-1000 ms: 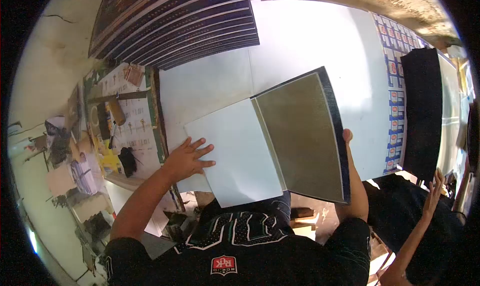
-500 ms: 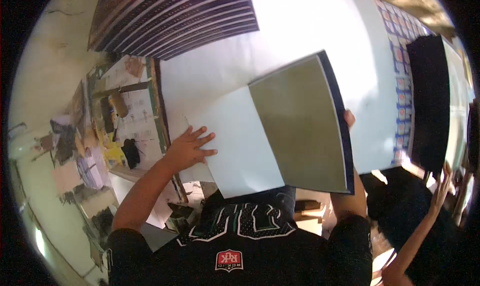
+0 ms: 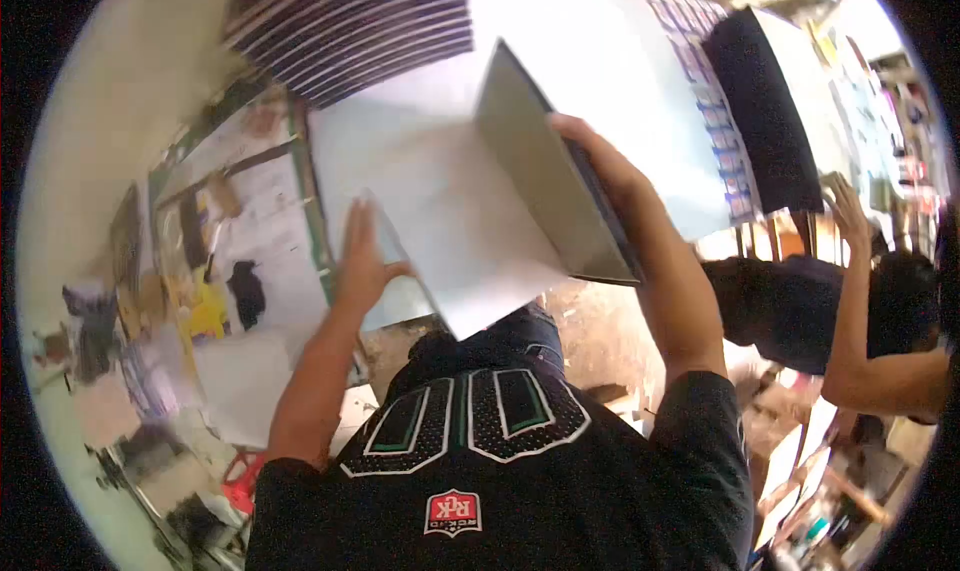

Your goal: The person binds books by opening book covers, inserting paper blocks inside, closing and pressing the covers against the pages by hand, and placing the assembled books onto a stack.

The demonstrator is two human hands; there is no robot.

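Observation:
A hardcover book (image 3: 530,161) is open in front of my torso. Its dark-edged cover, grey-green inside, stands raised at an angle, while a white page side (image 3: 455,211) spreads to the left. My right hand (image 3: 600,161) grips the outer face of the cover, most of its fingers hidden behind the board. Just left of the white page's edge is my left hand (image 3: 365,251), slightly blurred, its fingers stretched out and its thumb apart toward the page. Whether the thumb touches the edge cannot be told.
A dark stack with pale stripes (image 3: 350,36) stands on the white table (image 3: 640,71) at the upper left. Rows of blue-and-white printed pieces (image 3: 715,121) lie beside a black block (image 3: 765,111). Another person's arm (image 3: 850,291) reaches in at right. A cluttered side surface (image 3: 270,231) adjoins on the left.
The cover has swung up from lying nearly flat, and the book has risen off the table. My left hand has lifted from its spread position on the white page to beside its edge. The view has shifted.

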